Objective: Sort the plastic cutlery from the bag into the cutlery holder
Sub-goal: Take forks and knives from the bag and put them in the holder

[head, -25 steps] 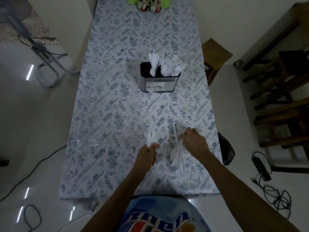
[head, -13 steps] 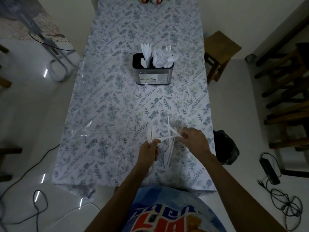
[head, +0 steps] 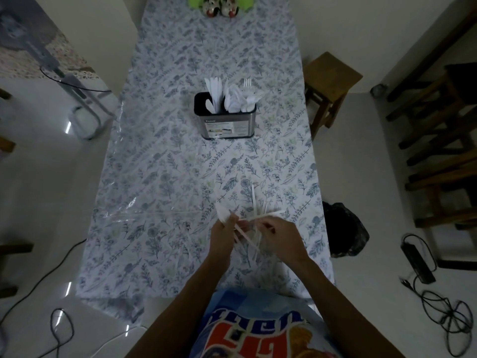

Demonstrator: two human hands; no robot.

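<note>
A metal cutlery holder (head: 227, 125) stands upright mid-table, with several white plastic knives, spoons and forks sticking out of it. Near the front edge, my left hand (head: 223, 235) grips white plastic spoons (head: 222, 213) whose bowls point up and away. My right hand (head: 280, 237) is closed on a white plastic piece (head: 268, 215) that reaches across toward my left hand. More loose white cutlery (head: 254, 200) lies on the cloth between and under both hands. A clear plastic bag (head: 134, 210) lies flat at the left.
The table carries a floral cloth (head: 167, 164). Two small figurines (head: 219, 9) sit at the far end. A wooden stool (head: 330, 81) stands right of the table, a black bag (head: 343, 228) on the floor beside it, cables (head: 438, 301) further right.
My hands have come closer together. The piece in my right hand now reaches my left hand. The camera view has shifted slightly.
</note>
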